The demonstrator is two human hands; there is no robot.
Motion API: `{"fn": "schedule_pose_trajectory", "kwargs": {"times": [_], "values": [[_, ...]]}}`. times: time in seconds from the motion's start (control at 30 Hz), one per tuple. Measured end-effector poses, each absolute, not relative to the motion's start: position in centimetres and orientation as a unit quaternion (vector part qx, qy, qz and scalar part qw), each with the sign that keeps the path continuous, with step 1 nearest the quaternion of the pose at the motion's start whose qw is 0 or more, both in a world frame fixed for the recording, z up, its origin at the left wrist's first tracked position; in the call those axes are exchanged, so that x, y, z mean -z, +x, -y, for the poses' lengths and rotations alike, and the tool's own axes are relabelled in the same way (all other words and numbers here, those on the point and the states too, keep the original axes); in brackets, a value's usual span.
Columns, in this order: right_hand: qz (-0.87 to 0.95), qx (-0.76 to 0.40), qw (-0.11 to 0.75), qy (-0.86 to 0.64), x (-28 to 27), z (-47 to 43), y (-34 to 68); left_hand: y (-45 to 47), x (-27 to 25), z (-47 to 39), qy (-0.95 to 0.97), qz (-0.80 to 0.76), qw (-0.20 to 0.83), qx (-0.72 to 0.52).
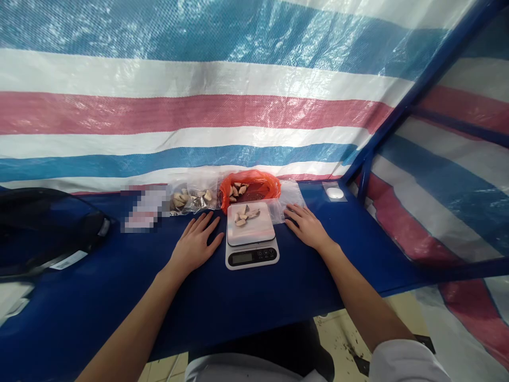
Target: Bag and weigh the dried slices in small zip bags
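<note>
A white kitchen scale (250, 241) stands on the blue table between my two hands. Several pale brown pieces, like dried mushroom chunks (244, 216), lie on its plate. My left hand (194, 244) rests flat with fingers spread, left of the scale and holding nothing. To the right, my right hand (306, 225) lies open, its fingertips at the edge of clear plastic bags (292, 195). Behind the scale is an open red plastic bag (272, 185) with more pieces inside. Clear bags of similar chunks (193, 199) lie beyond my left hand.
A blurred-out paper (145, 208) lies left of the filled bags. On the far left sits a large black object (47, 228) with a white label. A white oval item (334, 193) in a clear bag lies back right. Striped sheeting (199, 114) hangs behind the blue table (238, 302).
</note>
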State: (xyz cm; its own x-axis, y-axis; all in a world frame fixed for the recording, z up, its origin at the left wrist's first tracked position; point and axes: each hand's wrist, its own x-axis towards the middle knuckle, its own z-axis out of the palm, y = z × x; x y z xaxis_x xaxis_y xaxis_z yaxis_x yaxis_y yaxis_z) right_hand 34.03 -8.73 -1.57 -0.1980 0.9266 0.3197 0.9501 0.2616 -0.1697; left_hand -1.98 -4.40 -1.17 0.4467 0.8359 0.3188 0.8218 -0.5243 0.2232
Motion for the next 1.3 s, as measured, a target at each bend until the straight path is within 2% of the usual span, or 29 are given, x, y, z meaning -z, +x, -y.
{"fn": "schedule_pose_trajectory", "kwargs": {"times": [0.43, 0.6, 0.87, 0.97, 1.3], "values": [[0.775, 0.040, 0.172, -0.607, 0.4, 8.9, 33.8, -1.5, 0.2, 4.9, 0.843, -0.485, 0.018, -0.234], [0.737, -0.044, 0.275, -0.616, -1.1, 8.9, 33.5, -0.8, -1.6, 5.3, 0.838, -0.456, 0.021, -0.298], [0.532, -0.327, 0.524, -0.579, -2.0, 7.8, 30.8, 1.5, -2.2, 3.9, 0.878, -0.344, 0.046, -0.330], [0.486, -0.374, 0.549, -0.568, -1.8, 7.2, 30.0, 2.1, -2.2, 3.7, 0.896, -0.312, 0.061, -0.308], [0.442, -0.465, 0.556, -0.528, -2.5, 7.3, 29.8, 2.3, -2.4, 3.6, 0.898, -0.310, 0.096, -0.296]]}}
